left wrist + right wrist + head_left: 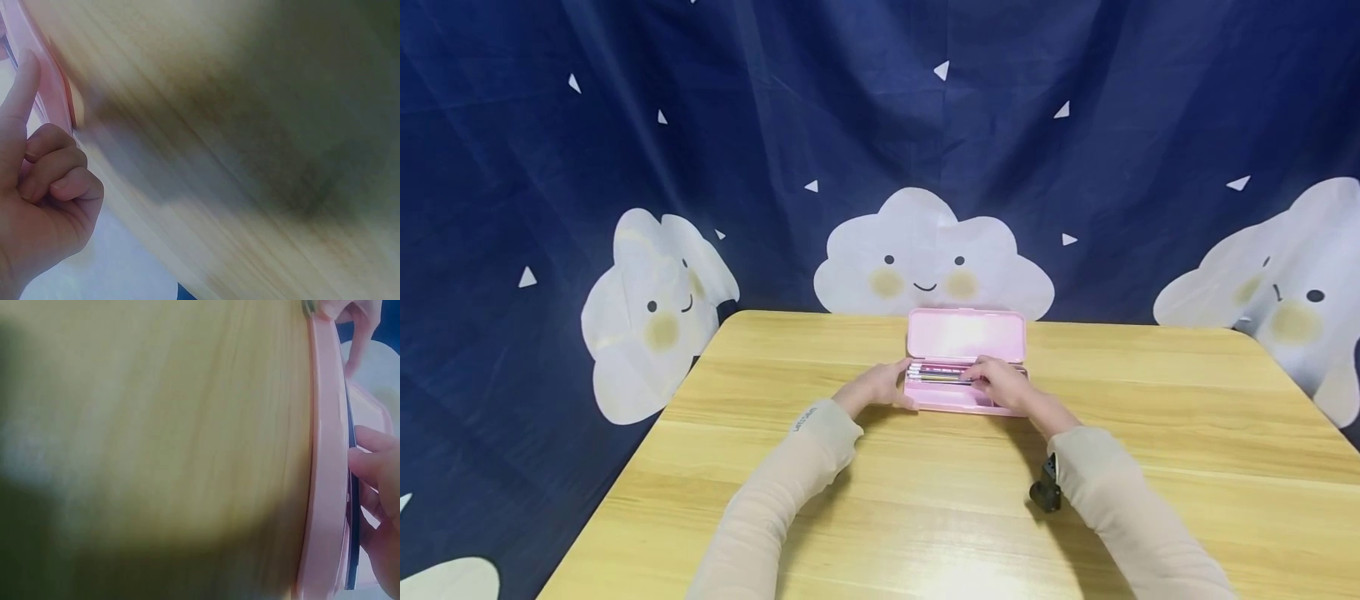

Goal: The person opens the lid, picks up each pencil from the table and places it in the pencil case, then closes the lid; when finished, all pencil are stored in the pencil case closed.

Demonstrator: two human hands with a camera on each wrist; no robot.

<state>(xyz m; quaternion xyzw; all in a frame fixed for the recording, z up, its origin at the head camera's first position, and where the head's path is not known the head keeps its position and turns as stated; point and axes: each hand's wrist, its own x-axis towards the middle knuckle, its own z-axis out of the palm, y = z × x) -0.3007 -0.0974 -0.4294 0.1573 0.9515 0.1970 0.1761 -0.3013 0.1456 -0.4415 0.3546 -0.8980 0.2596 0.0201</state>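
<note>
While both arms reach forward over the wooden table (1150, 400), the scene reads as follows.

Pencil case: a pink pencil case (964, 367) lies open at the far middle of the table, its lid (966, 335) standing up toward the backdrop and its tray lying flat toward the person.

Contents: a row of pens (936, 375) lies lengthwise in the tray; how many there are is too small to tell.

Left hand: the left hand (877, 387) rests at the left end of the case. In the left wrist view one finger (22, 94) stretches straight along the pink rim (53, 94) while the other fingers are curled into the palm and hold nothing.

Right hand: the right hand (1002, 382) lies over the right part of the tray, fingers bent down onto the pens. In the right wrist view the fingertips (369, 465) touch a dark, thin thing lying along the case's edge (325, 456); whether they pinch it or only press on it, I cannot tell.

Sleeves: both arms wear pale beige sleeves (790, 483).

Wrist device: a small black device (1047, 487) sits at the right wrist.

Backdrop: a dark blue cloth (775, 125) with smiling white clouds hangs behind the table.
</note>
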